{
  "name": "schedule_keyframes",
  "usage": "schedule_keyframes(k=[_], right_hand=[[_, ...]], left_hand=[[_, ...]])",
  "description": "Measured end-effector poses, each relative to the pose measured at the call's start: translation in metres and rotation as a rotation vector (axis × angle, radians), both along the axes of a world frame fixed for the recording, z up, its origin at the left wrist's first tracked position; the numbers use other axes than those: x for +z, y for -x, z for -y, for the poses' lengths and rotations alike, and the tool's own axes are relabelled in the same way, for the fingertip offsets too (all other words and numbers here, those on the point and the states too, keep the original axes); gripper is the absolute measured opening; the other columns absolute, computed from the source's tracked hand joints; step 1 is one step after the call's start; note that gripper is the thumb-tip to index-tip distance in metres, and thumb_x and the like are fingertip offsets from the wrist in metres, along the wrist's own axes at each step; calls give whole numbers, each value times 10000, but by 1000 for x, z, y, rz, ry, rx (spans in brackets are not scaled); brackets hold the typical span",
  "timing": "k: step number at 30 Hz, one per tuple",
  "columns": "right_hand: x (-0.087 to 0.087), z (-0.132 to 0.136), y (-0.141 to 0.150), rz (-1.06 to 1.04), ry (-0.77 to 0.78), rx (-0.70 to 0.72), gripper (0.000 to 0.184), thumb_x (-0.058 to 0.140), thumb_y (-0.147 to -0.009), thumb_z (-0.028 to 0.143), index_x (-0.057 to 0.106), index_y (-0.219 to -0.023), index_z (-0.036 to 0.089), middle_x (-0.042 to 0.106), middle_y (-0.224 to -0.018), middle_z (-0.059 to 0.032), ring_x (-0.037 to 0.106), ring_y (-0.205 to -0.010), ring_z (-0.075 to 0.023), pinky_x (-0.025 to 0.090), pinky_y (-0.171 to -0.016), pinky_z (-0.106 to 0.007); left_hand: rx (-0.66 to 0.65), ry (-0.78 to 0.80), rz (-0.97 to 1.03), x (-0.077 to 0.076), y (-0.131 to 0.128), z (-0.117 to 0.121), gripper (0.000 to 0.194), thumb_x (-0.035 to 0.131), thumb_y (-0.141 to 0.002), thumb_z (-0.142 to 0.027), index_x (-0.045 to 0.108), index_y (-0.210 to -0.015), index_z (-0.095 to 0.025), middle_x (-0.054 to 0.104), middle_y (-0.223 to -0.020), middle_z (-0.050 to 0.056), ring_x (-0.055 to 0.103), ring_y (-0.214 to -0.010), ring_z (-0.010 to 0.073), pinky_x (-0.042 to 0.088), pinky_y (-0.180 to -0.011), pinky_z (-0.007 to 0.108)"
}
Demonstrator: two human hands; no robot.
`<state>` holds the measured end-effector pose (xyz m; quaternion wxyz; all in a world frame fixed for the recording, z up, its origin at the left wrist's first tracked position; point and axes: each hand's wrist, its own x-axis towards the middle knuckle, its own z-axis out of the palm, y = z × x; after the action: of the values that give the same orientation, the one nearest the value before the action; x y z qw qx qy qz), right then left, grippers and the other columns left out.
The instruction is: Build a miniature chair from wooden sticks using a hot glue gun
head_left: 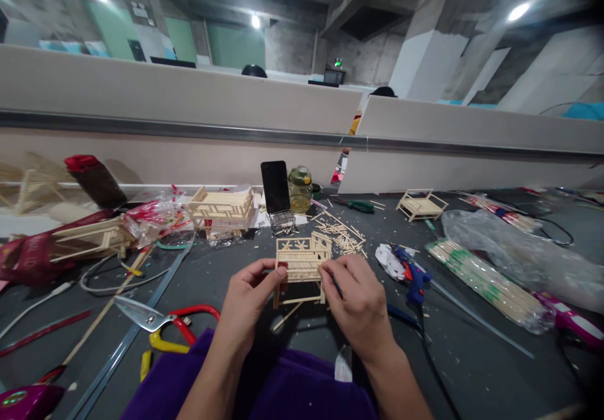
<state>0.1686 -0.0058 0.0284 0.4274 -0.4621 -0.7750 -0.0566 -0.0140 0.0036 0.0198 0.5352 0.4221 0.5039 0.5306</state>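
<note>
1. I am looking down at a small wooden stick frame point(302, 269), a miniature bench-like model of thin pale sticks, which I hold just above the dark desk point(472, 370) in front of my body
2. My left hand point(250, 297) is closed on the frame's left end, thumb on top and fingers curled beneath; something small and red shows at the thumb tip, and I cannot tell what it is
3. My right hand point(358, 300) is closed on the frame's right end, fingertips pinching the upper rail, with the back of the hand toward me
4. Just beyond the frame lies a loose scatter of cut sticks point(342, 234); farther beyond it a black phone point(275, 187) leans upright beside a greenish jar point(300, 188)
5. To the right of the frame lies a blue glue gun point(413, 275), and farther right a wrapped bundle of long sticks point(486, 285)
6. To the left of the frame, near my left forearm, lie red-handled shears point(165, 319); beyond those stands a finished stick model point(221, 209)
7. Far beyond the frame to the right sits another small stick model point(421, 205)
8. My judgement on doing this well: grip by the sturdier corner posts rather than the thin rails, press lightly and evenly from both ends so no joint twists, and keep the frame level and square while any glue sets, with fingertips clear of wet joints
</note>
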Motion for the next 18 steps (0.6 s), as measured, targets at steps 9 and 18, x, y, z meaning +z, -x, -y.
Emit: schedule_keyframes(k=[9, 18], right_hand=[[0, 20, -3, -70, 178, 150, 143, 514, -911, 108, 640, -907, 176, 559, -837, -40, 531, -800, -166, 431, -706, -286], [-41, 40, 5, 341, 449, 147, 134, 527, -872, 93, 609, -835, 193, 604, -893, -44, 581, -825, -199, 449, -660, -291]], left_hand=[[0, 9, 30, -1, -1, 0, 275, 754, -705, -377, 711, -869, -161, 670, -705, 9, 569, -645, 118, 427, -603, 210], [6, -11, 34, -3, -1, -2, 271, 765, -696, -366, 714, -853, -151, 686, -723, 16, 573, -653, 114, 426, -634, 212]])
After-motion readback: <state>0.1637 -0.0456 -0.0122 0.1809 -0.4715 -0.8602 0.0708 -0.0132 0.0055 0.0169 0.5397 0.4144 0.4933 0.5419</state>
